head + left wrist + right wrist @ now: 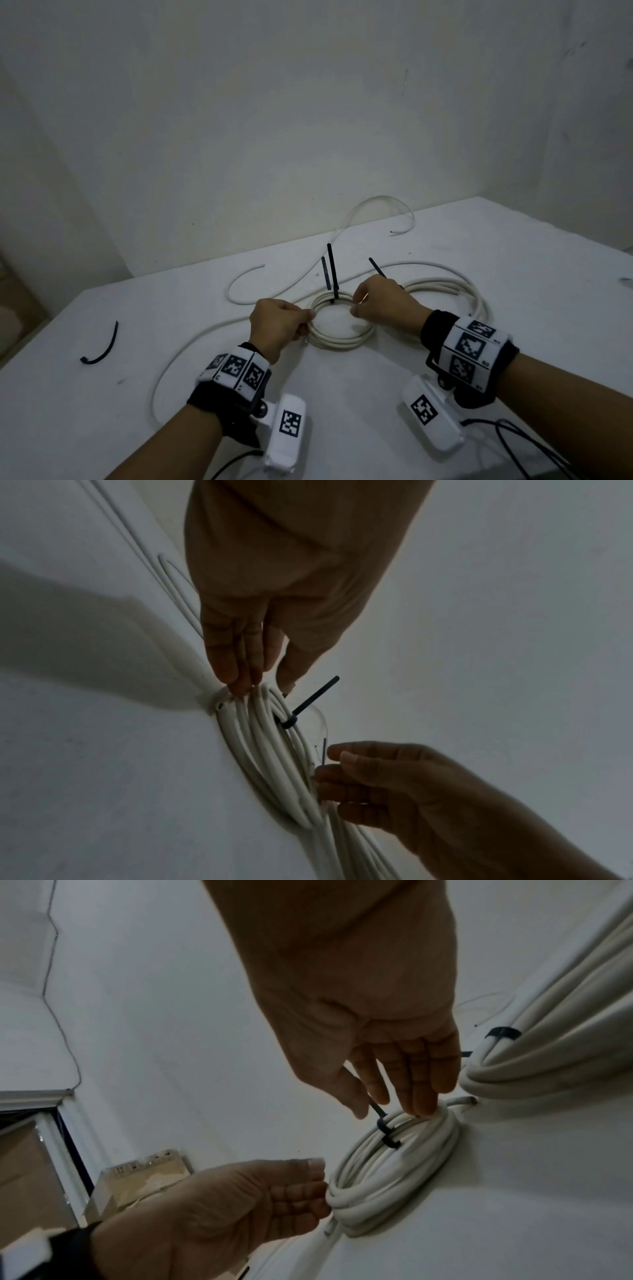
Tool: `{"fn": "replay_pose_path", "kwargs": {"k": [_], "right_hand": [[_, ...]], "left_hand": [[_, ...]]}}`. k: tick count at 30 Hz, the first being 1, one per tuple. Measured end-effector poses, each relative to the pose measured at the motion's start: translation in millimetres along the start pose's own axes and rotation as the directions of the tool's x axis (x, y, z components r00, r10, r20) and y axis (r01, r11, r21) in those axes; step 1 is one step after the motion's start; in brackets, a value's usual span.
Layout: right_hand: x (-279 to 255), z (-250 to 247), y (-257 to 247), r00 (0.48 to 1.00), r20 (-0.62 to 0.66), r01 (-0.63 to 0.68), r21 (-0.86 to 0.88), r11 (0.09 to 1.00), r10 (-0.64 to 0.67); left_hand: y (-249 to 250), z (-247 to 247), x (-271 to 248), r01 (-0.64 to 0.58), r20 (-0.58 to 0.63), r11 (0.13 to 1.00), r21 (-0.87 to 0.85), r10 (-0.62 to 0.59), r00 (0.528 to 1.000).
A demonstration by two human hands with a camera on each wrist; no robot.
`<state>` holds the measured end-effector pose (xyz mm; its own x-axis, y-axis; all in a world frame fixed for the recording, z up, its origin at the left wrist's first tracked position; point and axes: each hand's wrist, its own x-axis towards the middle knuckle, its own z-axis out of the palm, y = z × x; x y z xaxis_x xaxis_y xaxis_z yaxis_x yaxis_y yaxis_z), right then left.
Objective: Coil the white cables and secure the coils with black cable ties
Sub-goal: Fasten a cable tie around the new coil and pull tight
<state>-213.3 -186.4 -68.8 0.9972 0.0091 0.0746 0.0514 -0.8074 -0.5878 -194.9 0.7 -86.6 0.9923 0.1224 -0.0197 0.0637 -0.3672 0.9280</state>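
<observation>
A small white coil [339, 337] lies on the table [342, 404] in front of me. A black cable tie [333, 274] is looped round its far side, with the tail standing up. My left hand [310, 320] grips the coil's left side with curled fingers [298, 1188]. My right hand [354, 306] is arched over the right side, its fingertips [423, 1104] on the strands and its thumb beside the tie [387, 1134]. In the left wrist view a thin dark strip [323, 750] shows by the right thumb. What it is cannot be told.
A larger white coil [455, 294] with its own black tie [376, 267] lies just right of my right hand. Loose white cable [373, 202] snakes across the far and left parts of the table. A spare black tie [102, 346] lies at the left. The table's left edge is close.
</observation>
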Motion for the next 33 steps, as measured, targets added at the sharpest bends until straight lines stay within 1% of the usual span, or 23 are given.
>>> {"fn": "replay_pose_path", "kwargs": {"k": [3,5,7,9,11,14,16,18,23,27,30,33], "right_hand": [[0,5,0,1.000,-0.005,-0.002,-0.037,0.999,0.002],[0,6,0,1.000,0.002,0.008,-0.035,0.999,-0.008],[-1,5,1,1.000,0.009,0.018,-0.015,1.000,-0.018],[-2,3,3,1.000,0.010,0.025,0.000,1.000,-0.025],[-3,1,7,0.999,0.016,0.033,-0.008,0.999,-0.032],[-2,1,11,0.999,0.040,0.033,-0.034,0.999,-0.031],[-1,1,12,0.998,0.048,0.031,-0.027,0.999,-0.030],[-1,0,12,0.998,0.056,0.039,-0.013,0.999,-0.038],[1,-5,15,0.999,0.006,0.034,0.011,0.999,-0.034],[1,-8,16,0.999,-0.020,0.032,0.010,0.999,-0.032],[-1,-11,15,0.998,-0.053,0.037,0.016,0.999,-0.036],[-2,-14,14,0.998,-0.052,0.037,0.015,0.999,-0.036]], "left_hand": [[1,9,1,-0.010,-0.073,0.997,0.079,0.016,0.997],[5,13,2,-0.013,-0.093,0.990,0.143,0.027,0.995],[8,16,6,-0.002,-0.104,0.987,0.162,0.019,0.994],[8,16,11,0.031,-0.129,0.994,0.107,-0.017,0.991],[6,16,14,0.085,-0.135,0.996,0.012,-0.082,0.987],[-3,13,16,0.143,-0.091,0.985,-0.102,-0.152,0.984],[-10,11,14,0.161,-0.056,0.979,-0.122,-0.169,0.984],[-14,10,14,0.135,-0.045,0.984,-0.117,-0.141,0.989],[-10,7,11,0.029,-0.089,1.000,0.007,-0.028,0.996],[-6,4,11,-0.052,-0.143,0.979,0.195,0.080,0.986],[-5,1,11,-0.062,-0.129,0.964,0.257,0.098,0.987],[-6,-2,10,-0.054,-0.140,0.954,0.296,0.100,0.985]]}}
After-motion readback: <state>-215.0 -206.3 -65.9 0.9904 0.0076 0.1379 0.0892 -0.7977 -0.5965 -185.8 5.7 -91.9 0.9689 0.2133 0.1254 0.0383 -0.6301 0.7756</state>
